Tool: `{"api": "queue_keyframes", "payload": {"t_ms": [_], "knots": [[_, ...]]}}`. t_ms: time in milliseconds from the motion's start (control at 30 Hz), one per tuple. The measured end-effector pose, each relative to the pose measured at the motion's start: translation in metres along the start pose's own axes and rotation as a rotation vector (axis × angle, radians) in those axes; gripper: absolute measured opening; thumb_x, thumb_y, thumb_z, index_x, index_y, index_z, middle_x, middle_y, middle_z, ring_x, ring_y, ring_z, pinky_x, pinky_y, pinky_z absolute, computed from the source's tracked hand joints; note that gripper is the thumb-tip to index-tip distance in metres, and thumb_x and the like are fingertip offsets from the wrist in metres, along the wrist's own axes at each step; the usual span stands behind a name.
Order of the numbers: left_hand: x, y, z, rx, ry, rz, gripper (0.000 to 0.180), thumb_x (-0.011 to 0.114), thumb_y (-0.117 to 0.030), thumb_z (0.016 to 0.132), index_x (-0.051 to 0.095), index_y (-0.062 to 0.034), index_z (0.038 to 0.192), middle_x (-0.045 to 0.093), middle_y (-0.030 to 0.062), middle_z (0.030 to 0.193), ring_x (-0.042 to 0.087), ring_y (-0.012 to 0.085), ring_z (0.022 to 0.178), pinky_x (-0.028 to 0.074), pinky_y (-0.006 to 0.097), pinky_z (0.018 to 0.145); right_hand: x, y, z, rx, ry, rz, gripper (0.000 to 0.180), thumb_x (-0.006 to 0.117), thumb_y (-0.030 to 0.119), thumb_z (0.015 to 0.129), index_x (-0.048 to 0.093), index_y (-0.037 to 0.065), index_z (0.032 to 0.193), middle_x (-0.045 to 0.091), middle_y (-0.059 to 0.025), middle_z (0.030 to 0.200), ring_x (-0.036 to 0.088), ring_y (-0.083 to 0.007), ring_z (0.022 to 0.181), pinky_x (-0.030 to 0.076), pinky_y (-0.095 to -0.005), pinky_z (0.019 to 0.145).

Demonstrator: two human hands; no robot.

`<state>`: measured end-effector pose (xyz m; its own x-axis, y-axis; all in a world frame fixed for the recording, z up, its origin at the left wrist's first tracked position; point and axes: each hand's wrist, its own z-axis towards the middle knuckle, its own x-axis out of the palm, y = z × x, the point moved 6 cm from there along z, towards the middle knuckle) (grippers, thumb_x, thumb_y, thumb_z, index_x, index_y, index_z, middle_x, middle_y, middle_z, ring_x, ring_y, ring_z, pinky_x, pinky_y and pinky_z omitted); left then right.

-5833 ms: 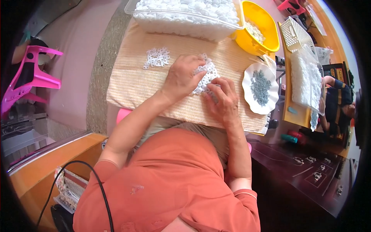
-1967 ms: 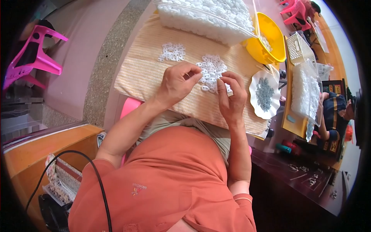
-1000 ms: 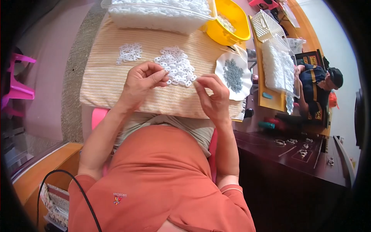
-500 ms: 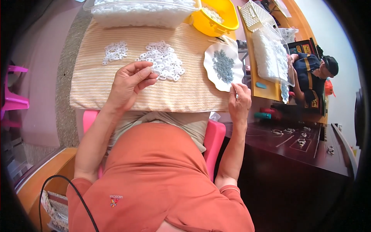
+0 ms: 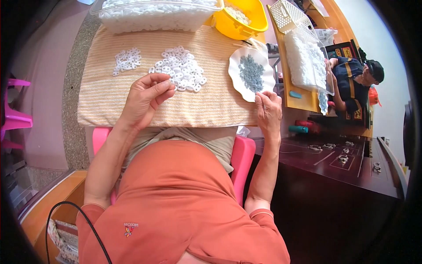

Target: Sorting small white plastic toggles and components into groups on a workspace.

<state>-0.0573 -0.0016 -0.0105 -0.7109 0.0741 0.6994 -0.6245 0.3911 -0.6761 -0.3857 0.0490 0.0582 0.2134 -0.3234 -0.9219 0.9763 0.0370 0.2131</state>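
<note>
My left hand (image 5: 147,97) rests on the striped cloth (image 5: 110,105) with its fingertips pinched at the near edge of a pile of white rings (image 5: 181,68); whether a ring is between the fingers I cannot tell. A smaller pile of white rings (image 5: 126,60) lies to the left. My right hand (image 5: 269,111) sits at the cloth's right edge, fingers curled, just below a white scalloped plate (image 5: 238,72) holding small grey parts (image 5: 252,73). Nothing shows in the right hand.
A clear tub of white rings (image 5: 154,15) and a yellow bowl (image 5: 246,24) stand at the far edge. A wooden table (image 5: 295,92) to the right carries a white basket (image 5: 286,13) and bagged white parts (image 5: 307,59). Another person (image 5: 358,83) sits far right. A dark cabinet (image 5: 343,176) lies right.
My right hand left the ring pile and moved right to the cloth's edge below the plate. My left hand stayed by the ring pile. The view has shifted.
</note>
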Motion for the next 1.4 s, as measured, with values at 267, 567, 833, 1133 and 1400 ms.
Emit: {"api": "queue_keyframes", "payload": {"t_ms": [267, 567, 833, 1133, 1400], "knots": [[0.004, 0.005, -0.001, -0.058, 0.022, 0.031, 0.012, 0.064, -0.002, 0.089, 0.065, -0.0005, 0.101, 0.068, 0.0079, 0.093, 0.067, 0.0127, 0.083, 0.058, 0.024, 0.08, 0.0, 0.001, -0.002, -0.058, -0.021, 0.024, 0.022, 0.063, 0.025, 0.09, 0.071, 0.008, 0.101, 0.062, -0.0103, 0.102, 0.056, -0.0308, 0.099, 0.048, -0.0405, 0.082], [0.01, 0.007, -0.003, -0.069, 0.065, 0.033, 0.012, 0.063, -0.003, 0.09, 0.063, -0.0017, 0.102, 0.068, 0.0084, 0.093, 0.069, 0.0162, 0.087, 0.059, 0.026, 0.077, 0.003, 0.002, -0.005, -0.084, 0.016, 0.057, 0.026, 0.063, 0.025, 0.091, 0.07, 0.005, 0.105, 0.06, -0.0122, 0.103, 0.053, -0.0314, 0.099, 0.044, -0.0399, 0.086], [0.011, 0.009, -0.005, -0.089, 0.065, 0.037, 0.011, 0.064, -0.001, 0.089, 0.064, -0.0013, 0.1, 0.068, 0.0085, 0.092, 0.069, 0.0167, 0.087, 0.058, 0.026, 0.08, 0.002, 0.006, -0.004, -0.095, -0.014, 0.009, 0.028, 0.061, 0.027, 0.092, 0.068, 0.004, 0.107, 0.059, -0.0138, 0.106, 0.053, -0.0324, 0.101, 0.044, -0.0403, 0.087], [0.013, 0.013, -0.007, -0.091, 0.074, 0.039, 0.014, 0.065, -0.002, 0.088, 0.065, -0.0002, 0.102, 0.069, 0.0084, 0.09, 0.068, 0.0142, 0.083, 0.057, 0.024, 0.077, 0.003, 0.007, -0.003, -0.11, -0.036, -0.029, 0.028, 0.064, 0.028, 0.089, 0.068, 0.007, 0.106, 0.06, -0.011, 0.104, 0.055, -0.0316, 0.099, 0.047, -0.0415, 0.084], [0.014, 0.015, -0.007, -0.09, 0.103, 0.053, 0.018, 0.066, -0.003, 0.088, 0.066, -0.0008, 0.105, 0.069, 0.0063, 0.09, 0.066, 0.0111, 0.081, 0.056, 0.023, 0.075, 0.009, 0.011, 0.002, -0.113, 0.035, -0.059, 0.032, 0.061, 0.031, 0.091, 0.068, 0.006, 0.109, 0.059, -0.0136, 0.106, 0.054, -0.0331, 0.098, 0.044, -0.0417, 0.085]]}}
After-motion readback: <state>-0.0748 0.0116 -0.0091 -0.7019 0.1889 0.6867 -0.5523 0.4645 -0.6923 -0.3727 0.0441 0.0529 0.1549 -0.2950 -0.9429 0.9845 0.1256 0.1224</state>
